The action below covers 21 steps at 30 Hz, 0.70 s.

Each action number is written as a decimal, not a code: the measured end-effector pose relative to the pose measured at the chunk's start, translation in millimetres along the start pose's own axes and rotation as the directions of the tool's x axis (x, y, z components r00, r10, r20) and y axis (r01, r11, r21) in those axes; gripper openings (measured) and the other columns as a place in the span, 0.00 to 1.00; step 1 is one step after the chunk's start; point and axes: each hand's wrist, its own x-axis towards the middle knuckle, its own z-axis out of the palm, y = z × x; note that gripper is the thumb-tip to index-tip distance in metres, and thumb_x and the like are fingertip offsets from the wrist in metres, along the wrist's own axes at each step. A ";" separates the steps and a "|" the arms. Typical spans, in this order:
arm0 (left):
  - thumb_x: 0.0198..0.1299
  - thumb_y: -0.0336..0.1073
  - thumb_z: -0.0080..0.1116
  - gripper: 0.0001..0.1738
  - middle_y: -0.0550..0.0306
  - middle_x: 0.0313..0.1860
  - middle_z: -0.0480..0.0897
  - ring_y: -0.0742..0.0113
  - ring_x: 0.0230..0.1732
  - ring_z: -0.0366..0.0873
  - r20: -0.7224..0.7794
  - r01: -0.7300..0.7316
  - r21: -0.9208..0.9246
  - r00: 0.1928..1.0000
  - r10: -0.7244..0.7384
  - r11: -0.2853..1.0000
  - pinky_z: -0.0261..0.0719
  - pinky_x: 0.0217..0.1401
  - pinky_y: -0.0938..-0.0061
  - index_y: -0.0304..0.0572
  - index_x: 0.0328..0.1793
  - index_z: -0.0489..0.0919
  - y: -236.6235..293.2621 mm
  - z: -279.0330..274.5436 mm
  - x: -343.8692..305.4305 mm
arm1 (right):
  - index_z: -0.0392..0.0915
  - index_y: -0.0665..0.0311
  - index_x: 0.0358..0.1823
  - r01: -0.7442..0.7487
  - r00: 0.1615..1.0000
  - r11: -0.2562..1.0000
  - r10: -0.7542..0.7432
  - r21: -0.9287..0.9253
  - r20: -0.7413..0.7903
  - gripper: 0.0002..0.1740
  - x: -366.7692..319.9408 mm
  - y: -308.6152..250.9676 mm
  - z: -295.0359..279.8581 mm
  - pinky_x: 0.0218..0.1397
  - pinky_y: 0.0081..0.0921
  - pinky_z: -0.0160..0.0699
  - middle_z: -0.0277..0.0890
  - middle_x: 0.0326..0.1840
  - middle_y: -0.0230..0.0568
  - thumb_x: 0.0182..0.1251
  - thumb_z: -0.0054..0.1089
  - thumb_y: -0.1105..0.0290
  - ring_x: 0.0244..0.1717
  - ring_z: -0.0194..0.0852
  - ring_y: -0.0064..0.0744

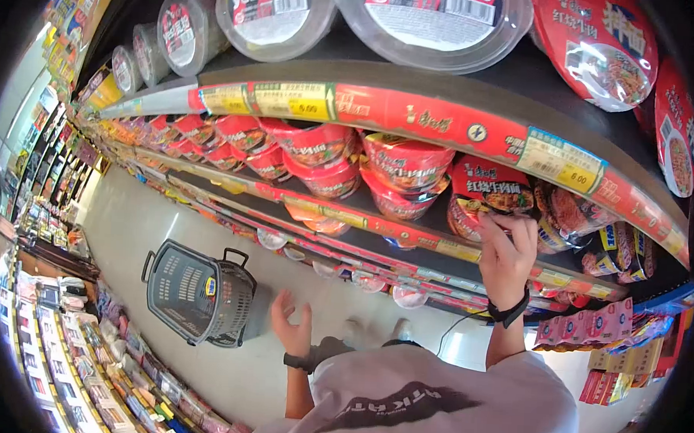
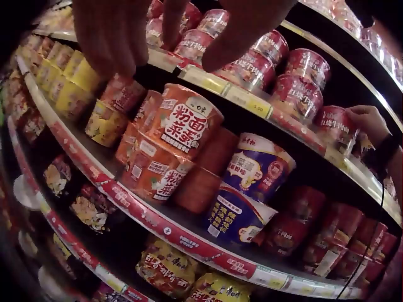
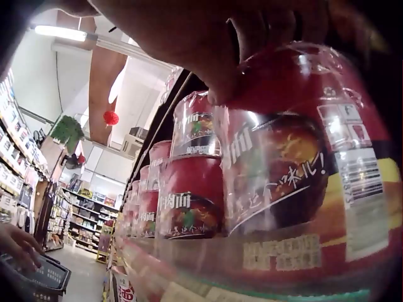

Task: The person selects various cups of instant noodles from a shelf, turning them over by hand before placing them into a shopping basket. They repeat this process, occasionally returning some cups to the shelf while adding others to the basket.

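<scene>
My right hand (image 1: 510,251) reaches to the shelf and grips a red instant noodle cup (image 1: 472,192). In the right wrist view the thumb and fingers (image 3: 182,38) lie over the upper part of that noodle cup (image 3: 277,170), which has clear wrap and a beef noodle picture. The left wrist view shows the same cup (image 2: 334,123) at the right end of its row. My left hand (image 1: 292,322) hangs in the aisle with nothing in it, fingers loosely spread. In its own wrist view, the left fingers (image 2: 119,38) hang before shelves of noodle cups.
A grey shopping basket (image 1: 200,295) stands on the floor to the left. More red noodle bowls (image 1: 318,161) line the shelf beside the gripped cup. The price-label rail (image 1: 413,119) of the upper shelf runs above it. Orange (image 2: 182,116) and blue cups (image 2: 255,167) sit lower down.
</scene>
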 end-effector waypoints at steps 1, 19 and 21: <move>0.53 0.28 0.68 0.30 0.49 0.56 0.80 0.59 0.57 0.78 0.004 -0.007 0.005 1.000 0.007 1.000 0.78 0.54 0.66 0.37 0.64 0.74 -1.7 -2.6 2.7 | 0.85 0.62 0.41 0.002 1.000 1.000 -0.002 -0.002 -0.001 0.15 0.6 -0.7 0.9 0.46 0.38 0.71 0.77 0.39 0.38 0.49 0.66 0.82 0.41 0.70 0.44; 0.53 0.28 0.66 0.18 0.53 0.41 0.84 0.61 0.41 0.82 0.022 0.019 0.075 1.000 -0.020 0.997 0.81 0.46 0.69 0.40 0.52 0.82 -153.7 -215.5 86.1 | 0.78 0.67 0.54 -0.302 0.951 0.952 0.298 -0.042 -0.082 0.13 -29.9 29.9 30.3 0.53 0.28 0.73 0.79 0.48 0.39 0.72 0.57 0.70 0.48 0.76 0.31; 0.54 0.29 0.67 0.18 0.52 0.41 0.84 0.59 0.40 0.83 0.043 -0.016 0.114 0.999 0.011 0.993 0.81 0.46 0.69 0.40 0.52 0.82 -175.5 -241.4 95.8 | 0.78 0.67 0.56 -0.490 0.860 0.835 0.510 0.251 -0.016 0.17 -34.7 59.1 32.5 0.52 0.25 0.75 0.78 0.50 0.38 0.74 0.59 0.63 0.48 0.76 0.27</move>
